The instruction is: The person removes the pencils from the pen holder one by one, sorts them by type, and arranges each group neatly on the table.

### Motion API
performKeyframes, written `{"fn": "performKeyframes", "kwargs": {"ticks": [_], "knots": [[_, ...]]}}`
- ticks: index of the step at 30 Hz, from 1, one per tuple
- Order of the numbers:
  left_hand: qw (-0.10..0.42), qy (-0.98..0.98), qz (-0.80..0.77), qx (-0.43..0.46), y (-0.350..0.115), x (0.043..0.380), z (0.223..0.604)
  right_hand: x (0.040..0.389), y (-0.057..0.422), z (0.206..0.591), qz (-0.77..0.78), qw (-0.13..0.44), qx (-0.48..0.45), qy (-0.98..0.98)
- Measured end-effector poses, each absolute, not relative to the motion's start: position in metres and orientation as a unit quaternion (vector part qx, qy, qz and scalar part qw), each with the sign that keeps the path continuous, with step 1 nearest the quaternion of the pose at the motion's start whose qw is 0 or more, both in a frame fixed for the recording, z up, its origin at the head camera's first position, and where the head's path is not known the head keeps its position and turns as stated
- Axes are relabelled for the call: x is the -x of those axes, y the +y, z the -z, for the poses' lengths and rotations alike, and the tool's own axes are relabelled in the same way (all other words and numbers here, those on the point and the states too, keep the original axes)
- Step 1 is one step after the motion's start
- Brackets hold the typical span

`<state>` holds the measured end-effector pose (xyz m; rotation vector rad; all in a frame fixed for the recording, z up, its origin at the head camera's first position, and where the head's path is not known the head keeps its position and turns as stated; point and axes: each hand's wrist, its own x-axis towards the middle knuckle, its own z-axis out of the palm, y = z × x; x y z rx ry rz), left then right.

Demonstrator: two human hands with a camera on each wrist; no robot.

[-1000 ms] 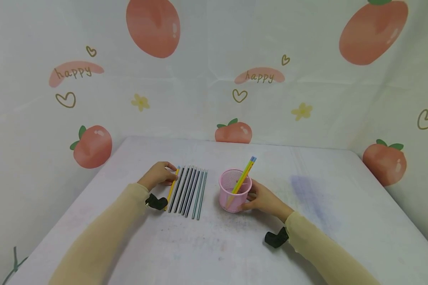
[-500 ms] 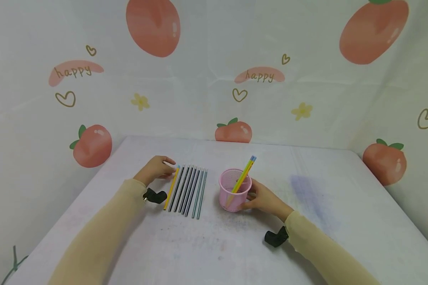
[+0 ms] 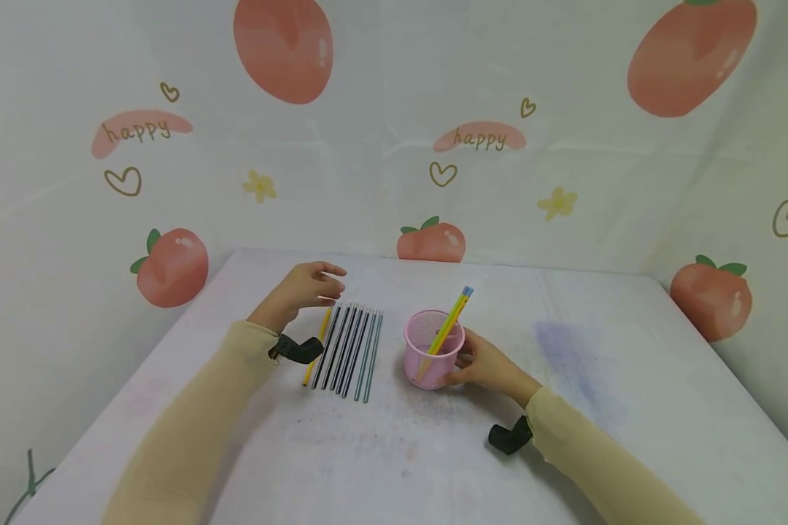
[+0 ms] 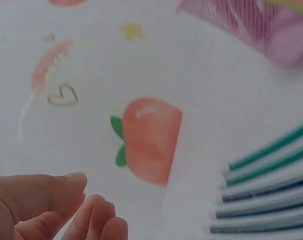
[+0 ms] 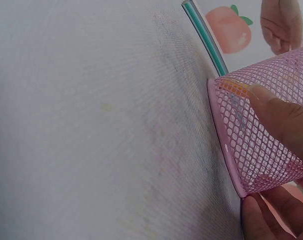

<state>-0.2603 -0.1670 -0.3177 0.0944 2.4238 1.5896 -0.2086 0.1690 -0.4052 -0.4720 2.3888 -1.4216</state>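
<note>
My right hand (image 3: 486, 368) holds the side of a pink mesh pen holder (image 3: 415, 368), thumb and fingers around it near the base in the right wrist view. Two yellow pencils (image 3: 446, 328) with blue ends lean inside the holder. My left hand (image 3: 305, 288) is raised just beyond the far ends of a row of pencils, its fingers loosely bent and nothing between them. In that row lie several dark pencils (image 3: 346, 350), two green pencils (image 3: 371, 357) on the right and a yellow pencil (image 3: 309, 370) on the left, partly hidden by the wrist camera.
The row of pencils lies on a white table (image 3: 394, 467), left of the pen holder. Behind stands a white backdrop (image 3: 368, 175) printed with peaches. A black wrist camera (image 3: 302, 350) hangs over the yellow pencil, and another black camera (image 3: 508, 437) is by the right wrist.
My left hand has risen from the yellow pencil, moving away from me and slightly right; the pencil stays on the table. The right hand and pen holder have not moved.
</note>
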Motion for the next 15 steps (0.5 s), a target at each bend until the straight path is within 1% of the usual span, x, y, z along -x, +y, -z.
{"fn": "performKeyframes", "kwargs": {"ticks": [9,15], "knots": [[0.105,0.81,-0.572,-0.078,-0.126,0.241,0.301,0.208,0.17,0.406,0.498,0.156,0.174,0.835],[0.094,0.791,-0.593,-0.118,-0.102,0.229,0.299,0.207,0.17,0.406,0.498,0.157,0.169,0.836]]}}
